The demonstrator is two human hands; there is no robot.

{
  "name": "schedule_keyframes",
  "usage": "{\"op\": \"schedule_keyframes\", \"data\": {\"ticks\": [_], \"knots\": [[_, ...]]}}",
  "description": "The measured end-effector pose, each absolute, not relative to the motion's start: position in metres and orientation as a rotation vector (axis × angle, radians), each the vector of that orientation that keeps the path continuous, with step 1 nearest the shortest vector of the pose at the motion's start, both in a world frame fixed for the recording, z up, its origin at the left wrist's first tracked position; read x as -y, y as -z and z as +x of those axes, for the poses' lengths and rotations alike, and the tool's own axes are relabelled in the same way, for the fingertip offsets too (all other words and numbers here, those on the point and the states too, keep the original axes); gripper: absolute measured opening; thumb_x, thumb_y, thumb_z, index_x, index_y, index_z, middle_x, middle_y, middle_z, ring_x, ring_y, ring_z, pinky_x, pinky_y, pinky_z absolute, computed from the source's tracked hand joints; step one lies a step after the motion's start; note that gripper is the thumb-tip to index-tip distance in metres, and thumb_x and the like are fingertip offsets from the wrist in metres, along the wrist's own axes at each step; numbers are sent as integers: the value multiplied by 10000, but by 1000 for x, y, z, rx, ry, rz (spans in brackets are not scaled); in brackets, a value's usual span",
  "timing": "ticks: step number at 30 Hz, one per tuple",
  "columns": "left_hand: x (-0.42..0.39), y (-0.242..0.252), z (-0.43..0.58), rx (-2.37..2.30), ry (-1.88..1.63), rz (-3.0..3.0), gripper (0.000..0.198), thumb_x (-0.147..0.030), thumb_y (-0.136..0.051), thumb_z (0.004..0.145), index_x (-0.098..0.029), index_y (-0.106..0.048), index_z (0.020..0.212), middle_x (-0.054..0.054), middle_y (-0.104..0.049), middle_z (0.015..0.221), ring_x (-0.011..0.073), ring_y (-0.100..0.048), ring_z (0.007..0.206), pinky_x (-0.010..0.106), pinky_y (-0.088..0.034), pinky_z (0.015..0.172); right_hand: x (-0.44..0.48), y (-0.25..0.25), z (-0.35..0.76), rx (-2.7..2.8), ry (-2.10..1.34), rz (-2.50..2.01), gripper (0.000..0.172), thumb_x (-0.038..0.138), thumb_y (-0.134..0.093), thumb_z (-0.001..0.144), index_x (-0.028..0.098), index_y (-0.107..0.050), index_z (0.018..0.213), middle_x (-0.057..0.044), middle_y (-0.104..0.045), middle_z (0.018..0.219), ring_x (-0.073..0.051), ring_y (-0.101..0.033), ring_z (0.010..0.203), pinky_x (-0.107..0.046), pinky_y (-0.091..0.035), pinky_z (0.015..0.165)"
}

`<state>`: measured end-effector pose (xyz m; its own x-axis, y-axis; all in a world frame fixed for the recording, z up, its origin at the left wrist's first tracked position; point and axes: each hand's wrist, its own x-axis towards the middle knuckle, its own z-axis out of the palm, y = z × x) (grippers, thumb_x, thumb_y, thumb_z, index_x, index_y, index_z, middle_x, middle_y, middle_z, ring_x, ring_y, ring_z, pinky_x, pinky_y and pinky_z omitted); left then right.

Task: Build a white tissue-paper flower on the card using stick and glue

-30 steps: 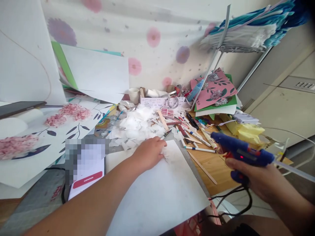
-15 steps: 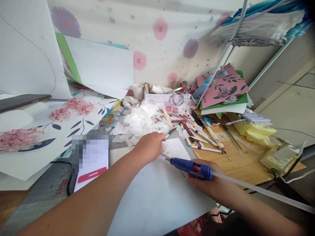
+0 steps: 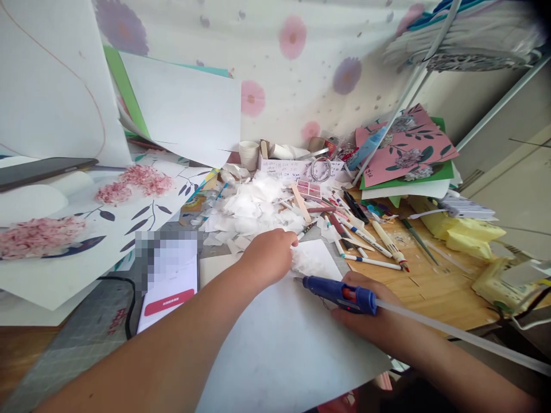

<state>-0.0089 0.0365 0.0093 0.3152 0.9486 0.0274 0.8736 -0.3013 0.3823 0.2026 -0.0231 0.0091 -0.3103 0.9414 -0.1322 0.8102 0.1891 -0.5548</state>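
My right hand (image 3: pixel 365 315) grips a blue glue gun (image 3: pixel 340 291) with a clear glue stick running out of its back; the nozzle points left, close to the fingers of my left hand. My left hand (image 3: pixel 269 255) is closed in a pinch on a small white tissue piece (image 3: pixel 312 261) that lies on a large white sheet (image 3: pixel 279 344). A heap of white tissue scraps (image 3: pixel 253 209) lies just beyond my left hand.
A phone (image 3: pixel 170 281) lies left of the sheet on a grey cutting mat (image 3: pixel 86 338). Pens and wooden sticks (image 3: pixel 357 235) are scattered on the wooden table (image 3: pixel 430 287). Flower-print sheets (image 3: pixel 86 212) lie at left; pink and green cards (image 3: pixel 404 152) and yellow sponges (image 3: pixel 465 232) lie at right.
My right hand brought the glue gun from the right side down and left onto the white sheet, nozzle near my left fingers. My left hand stayed on the tissue piece.
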Motion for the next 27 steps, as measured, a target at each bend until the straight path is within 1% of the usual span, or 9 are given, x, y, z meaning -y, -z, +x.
{"op": "schedule_keyframes", "data": {"ticks": [4, 7, 12, 16, 19, 24, 27], "knots": [[-37, -10, -8, -1642, -342, 2293, 262, -166, -430, 791, -242, -614, 962, 38, -636, 1007, 205, -597, 891, 295, -442, 735, 22, -9, 201, 2301, -694, -1671, 178, 176, -555, 688, 194, -423, 570, 0, -476, 618, -139, -485, 564, -261, -356, 517], [-37, -10, -8, -1645, -331, 2293, 260, -161, -429, 793, -243, -616, 954, 37, -638, 1001, 206, -598, 886, 294, -443, 725, 22, -11, 201, 2330, -681, -1653, 178, 153, -543, 694, 191, -425, 566, -1, -473, 609, -134, -476, 553, -265, -343, 509], [-37, -10, -8, -1648, -323, 2297, 260, -155, -431, 790, -246, -616, 949, 30, -644, 979, 202, -600, 873, 290, -435, 719, 24, -15, 201, 2400, -752, -1490, 119, 162, -546, 729, 190, -482, 633, -20, -525, 738, -156, -533, 669, -273, -410, 605], [-36, -10, -8, -1644, -313, 2304, 261, -157, -425, 791, -242, -617, 946, 33, -644, 986, 203, -598, 870, 290, -431, 703, 26, -11, 202, 2426, -606, -1587, 162, 158, -525, 737, 184, -452, 594, -15, -487, 673, -149, -508, 609, -276, -379, 565], [-36, -11, -9, -1644, -308, 2310, 244, -180, -424, 808, -238, -617, 947, 38, -643, 982, 206, -596, 868, 292, -432, 697, 27, -10, 204, 2446, -591, -1592, 184, 145, -501, 755, 183, -443, 585, -10, -483, 657, -148, -507, 611, -282, -382, 590], [-37, -10, -9, -1648, -303, 2317, 220, -208, -438, 816, -240, -616, 941, 36, -645, 969, 208, -595, 861, 293, -429, 689, 28, -11, 208, 2439, -675, -1479, 79, 140, -527, 731, 184, -504, 669, -22, -527, 774, -162, -534, 681, -289, -409, 620], [-37, -10, -9, -1649, -305, 2321, 223, -199, -435, 811, -241, -616, 935, 34, -646, 962, 206, -595, 853, 290, -426, 674, 27, -8, 209, 2441, -617, -1506, 130, 94, -507, 688, 184, -462, 605, -13, -501, 688, -160, -521, 637, -282, -392, 583]]}}
